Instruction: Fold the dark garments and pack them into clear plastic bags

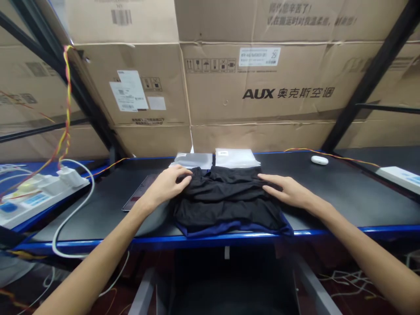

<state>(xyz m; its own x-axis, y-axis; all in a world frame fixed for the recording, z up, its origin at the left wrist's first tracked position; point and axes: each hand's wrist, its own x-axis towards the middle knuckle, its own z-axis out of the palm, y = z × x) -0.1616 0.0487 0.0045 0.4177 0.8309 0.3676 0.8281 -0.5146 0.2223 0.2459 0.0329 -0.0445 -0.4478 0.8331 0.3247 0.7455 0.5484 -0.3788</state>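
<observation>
A dark cloth garment (pixel 226 192), black with creases running across it, lies flat at the table's front edge. Blue cloth (pixel 216 228) shows beneath its near side. My left hand (pixel 169 181) rests at the garment's upper left edge, thumb and forefinger curved with their tips slightly apart. On the opposite side, my right hand (pixel 285 190) touches the upper right edge with fingers stretched out and thumb apart. Just behind the garment lie two flat stacks of plastic packets, a greyish one (pixel 195 160) and a whiter one (pixel 234 157).
A dark flat phone or tablet (pixel 139 192) lies partly behind my left forearm. Left stands a power strip (pixel 42 192) with plugs and a white cable (pixel 90 188). A small white case (pixel 319 160) and white box (pixel 400 178) are right. Cardboard (pixel 262 109) walls the back.
</observation>
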